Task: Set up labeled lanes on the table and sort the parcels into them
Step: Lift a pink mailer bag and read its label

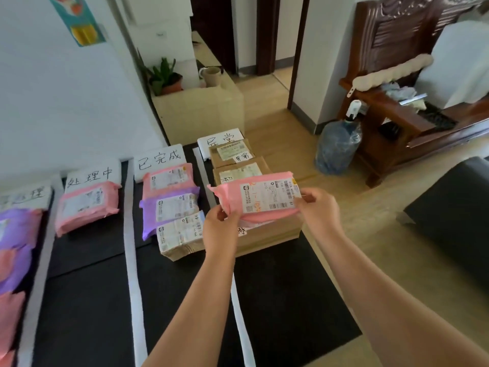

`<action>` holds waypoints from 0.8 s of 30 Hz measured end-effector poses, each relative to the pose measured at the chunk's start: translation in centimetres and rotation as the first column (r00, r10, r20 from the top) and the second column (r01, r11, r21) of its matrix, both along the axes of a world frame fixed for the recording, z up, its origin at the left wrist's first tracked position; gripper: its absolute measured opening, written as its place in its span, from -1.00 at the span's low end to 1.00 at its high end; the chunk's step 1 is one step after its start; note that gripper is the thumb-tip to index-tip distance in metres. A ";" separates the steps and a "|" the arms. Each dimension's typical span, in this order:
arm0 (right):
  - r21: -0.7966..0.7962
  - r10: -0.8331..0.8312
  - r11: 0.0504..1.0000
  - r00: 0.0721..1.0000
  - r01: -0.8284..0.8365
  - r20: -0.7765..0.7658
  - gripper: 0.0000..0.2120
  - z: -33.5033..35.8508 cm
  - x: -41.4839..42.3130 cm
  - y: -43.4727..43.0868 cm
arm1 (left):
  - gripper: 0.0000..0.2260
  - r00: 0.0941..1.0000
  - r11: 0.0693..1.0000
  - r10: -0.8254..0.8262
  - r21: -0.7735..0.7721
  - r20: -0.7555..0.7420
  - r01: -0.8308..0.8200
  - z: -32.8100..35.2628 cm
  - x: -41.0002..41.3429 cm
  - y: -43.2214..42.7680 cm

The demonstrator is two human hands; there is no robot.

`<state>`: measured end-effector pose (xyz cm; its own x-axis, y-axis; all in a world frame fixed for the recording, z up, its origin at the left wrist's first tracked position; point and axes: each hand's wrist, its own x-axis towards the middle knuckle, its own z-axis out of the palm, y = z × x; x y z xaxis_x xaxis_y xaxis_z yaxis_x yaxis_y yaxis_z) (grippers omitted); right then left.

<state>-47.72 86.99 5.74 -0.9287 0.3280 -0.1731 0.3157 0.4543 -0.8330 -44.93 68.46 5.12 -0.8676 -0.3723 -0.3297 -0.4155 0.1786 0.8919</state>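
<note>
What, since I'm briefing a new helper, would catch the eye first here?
The pink parcel at centre, pinched at its ends by the left hand and right hand above the boxes in the rightmost lane. Next, the white strips splitting the black table into lanes, each with a handwritten label at the far end and other parcels lying in them.

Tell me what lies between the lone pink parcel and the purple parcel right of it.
In the head view, a white divider strip on the dark table separates them.
</note>
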 end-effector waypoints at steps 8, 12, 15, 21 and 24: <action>0.117 0.163 0.978 0.983 -0.172 0.079 -0.76 -1.6 -8.5 -2.2 | -0.90 1.000 0.996 0.020 -0.083 0.010 -0.019 -1.3 -8.0 -1.0; 0.161 0.232 0.952 0.958 -0.259 0.168 -0.76 -2.7 -11.4 -3.0 | -0.94 0.999 0.992 0.007 -0.124 0.048 -0.001 -2.3 -10.4 -1.8; 0.187 0.250 0.938 0.944 -0.292 0.216 -0.73 -3.4 -12.1 -3.2 | -0.84 0.995 0.994 -0.014 -0.104 0.102 0.025 -3.1 -10.9 -2.1; 0.249 0.250 0.924 0.951 -0.291 0.182 -0.55 -3.2 -12.4 -3.5 | -0.62 0.991 0.999 0.025 -0.040 0.128 -0.021 -3.2 -10.4 -2.1; 0.262 0.188 0.937 0.966 -0.230 0.176 -0.43 -2.4 -11.9 -3.3 | -0.44 0.990 0.999 0.035 -0.030 0.134 -0.031 -2.5 -9.8 -2.0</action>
